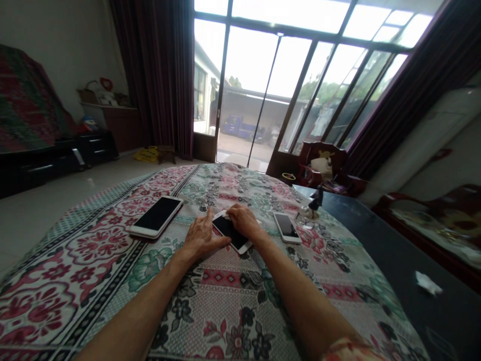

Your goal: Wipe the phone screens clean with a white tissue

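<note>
Phone [228, 230] beneath right hand [244, 220] (grip unclear) may skid if left hand [200, 233], digits apart, braces loosely.

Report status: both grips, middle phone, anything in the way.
Left grip at left edge of middle phone; right grip over its far end. Phone dark, on tablecloth. Left phone, right phone apart, seemingly out of the way.

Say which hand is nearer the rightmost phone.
Right. The right hand is over the middle phone, a gap short of the rightmost phone; the left hand is farther away, at the middle phone's left edge.
</note>
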Available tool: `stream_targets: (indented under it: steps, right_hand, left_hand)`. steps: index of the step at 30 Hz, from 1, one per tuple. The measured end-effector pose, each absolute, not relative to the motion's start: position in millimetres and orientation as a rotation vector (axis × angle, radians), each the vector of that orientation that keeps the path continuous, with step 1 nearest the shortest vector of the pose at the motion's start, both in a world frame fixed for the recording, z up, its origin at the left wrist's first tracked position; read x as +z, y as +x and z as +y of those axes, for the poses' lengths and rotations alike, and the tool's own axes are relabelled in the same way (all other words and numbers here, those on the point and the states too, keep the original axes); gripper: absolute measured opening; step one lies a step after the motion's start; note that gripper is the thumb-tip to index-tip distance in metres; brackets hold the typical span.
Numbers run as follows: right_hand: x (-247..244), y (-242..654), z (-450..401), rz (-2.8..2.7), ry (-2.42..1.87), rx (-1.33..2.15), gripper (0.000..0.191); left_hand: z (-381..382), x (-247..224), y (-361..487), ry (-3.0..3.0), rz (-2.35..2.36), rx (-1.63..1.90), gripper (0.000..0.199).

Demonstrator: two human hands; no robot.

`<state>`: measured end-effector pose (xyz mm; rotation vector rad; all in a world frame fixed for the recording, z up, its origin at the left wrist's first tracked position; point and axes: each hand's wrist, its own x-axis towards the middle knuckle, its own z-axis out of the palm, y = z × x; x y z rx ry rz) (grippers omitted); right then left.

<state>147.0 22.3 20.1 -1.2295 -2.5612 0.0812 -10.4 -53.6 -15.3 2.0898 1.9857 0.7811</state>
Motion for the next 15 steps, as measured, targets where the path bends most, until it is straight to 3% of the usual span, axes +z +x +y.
stream_targets:
  steps: [15]
  right_hand:
    - [28.4, 207.0, -21.1, -2.629, -1.243, 0.087, 0.025]
  left_hand:
    - [-50.8, -19.9, -13.9, 2.127, 1.989, 0.753, 0.105]
